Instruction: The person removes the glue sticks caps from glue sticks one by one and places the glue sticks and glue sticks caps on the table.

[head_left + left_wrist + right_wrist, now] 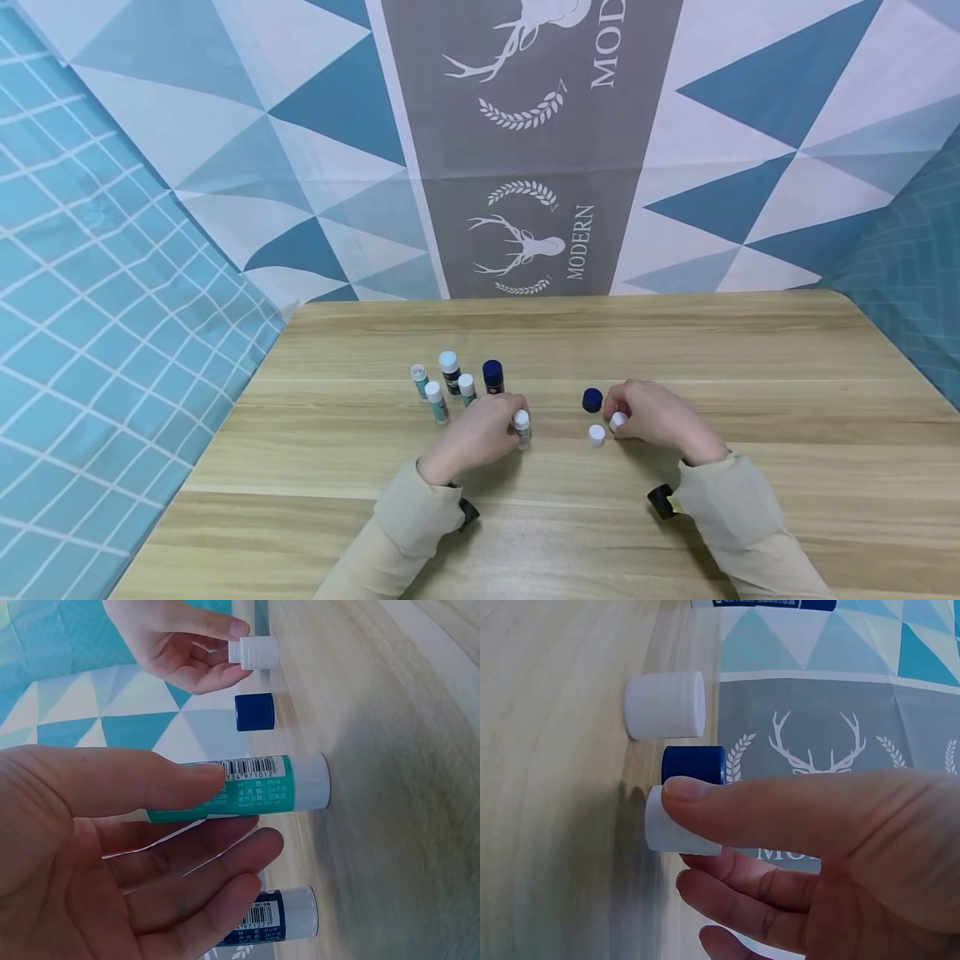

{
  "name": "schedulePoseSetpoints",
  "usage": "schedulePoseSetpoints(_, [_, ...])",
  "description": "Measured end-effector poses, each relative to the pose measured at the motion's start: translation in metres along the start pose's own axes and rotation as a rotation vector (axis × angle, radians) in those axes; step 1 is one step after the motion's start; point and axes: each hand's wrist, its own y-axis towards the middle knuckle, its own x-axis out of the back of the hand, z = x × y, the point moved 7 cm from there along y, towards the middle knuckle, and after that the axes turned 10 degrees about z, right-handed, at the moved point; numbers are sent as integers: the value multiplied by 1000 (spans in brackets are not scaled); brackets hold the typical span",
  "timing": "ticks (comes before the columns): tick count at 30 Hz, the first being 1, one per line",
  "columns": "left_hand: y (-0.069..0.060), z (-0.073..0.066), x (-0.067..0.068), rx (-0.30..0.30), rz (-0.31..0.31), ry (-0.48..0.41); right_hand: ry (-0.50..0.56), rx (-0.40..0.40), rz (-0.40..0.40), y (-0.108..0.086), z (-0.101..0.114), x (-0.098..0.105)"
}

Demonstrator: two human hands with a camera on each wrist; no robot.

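My left hand (491, 429) grips a teal glue stick (244, 784) upright between thumb and fingers, its white base (311, 781) towards the tabletop. Its upper end shows white in the head view. A white cap (679, 825) is pinched between the thumb and fingers of my right hand (656, 417), low at the tabletop. Close to that hand stand a second white cap (664, 705) and a navy cap (592, 400). The cap is partly hidden by my thumb in the right wrist view.
Behind and left of my left hand stand several glue sticks: teal ones (437, 404), a dark one with a white top (450, 373) and one with a navy top (492, 377). The wooden table (555, 533) meets a patterned cloth (525, 167) at the back.
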Motion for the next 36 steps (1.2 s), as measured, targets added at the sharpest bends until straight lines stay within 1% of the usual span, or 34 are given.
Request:
schedulePoseSetpoints(3, [0, 1, 0, 16, 7, -3, 0, -4, 5, 2, -2, -2])
schedulePoseSetpoints(9, [-1, 1, 0, 15, 7, 5, 25, -37, 42, 5, -6, -6])
schedulePoseSetpoints(16, [-1, 2, 0, 19, 13, -11, 26, -28, 56, 4, -6, -8])
schedulePoseSetpoints(23, [-2, 2, 1, 23, 9, 5, 9, -22, 60, 3, -4, -7])
schedulePoseSetpoints(25, [-3, 1, 2, 22, -1, 23, -2, -23, 49, 2, -4, -6])
schedulePoseSetpoints(30, [-8, 1, 8, 28, -49, 82, -24, -19, 36, 1, -1, -3])
schedulePoseSetpoints(34, [-15, 3, 14, 32, -91, 101, -31, -12, 41, -1, 2, -2])
schedulePoseSetpoints(36, [-20, 5, 18, 35, -124, 104, -45, -10, 34, -3, 5, 0])
